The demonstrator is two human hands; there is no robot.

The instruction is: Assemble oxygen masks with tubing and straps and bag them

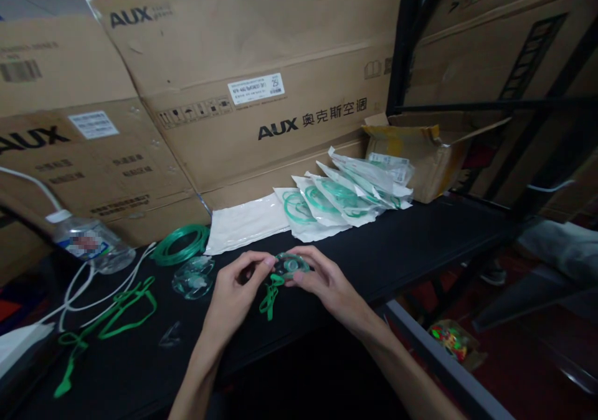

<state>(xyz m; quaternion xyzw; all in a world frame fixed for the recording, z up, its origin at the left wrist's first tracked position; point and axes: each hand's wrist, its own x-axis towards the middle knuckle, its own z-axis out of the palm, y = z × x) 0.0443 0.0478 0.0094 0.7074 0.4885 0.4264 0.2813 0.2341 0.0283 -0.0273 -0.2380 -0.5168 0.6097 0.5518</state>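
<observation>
Both my hands meet over the black table (pixel 420 233), holding a clear plastic mask with a green centre (pixel 290 264). My left hand (pixel 236 289) pinches its left edge, fingers curled. My right hand (pixel 322 280) grips its right side. A green elastic strap (pixel 268 298) dangles from the mask between my hands. A second clear mask (pixel 194 276) lies on the table just left of my left hand, with a coil of green tubing (pixel 180 244) behind it.
Sealed packets with green tubing (pixel 346 192) fan out behind, beside an empty white pouch (pixel 245 224) and an open carton (pixel 420 152). Loose green straps (pixel 116 311), white cables and a plastic bottle (pixel 88 242) lie left. Large AUX cartons (pixel 261 83) back the table.
</observation>
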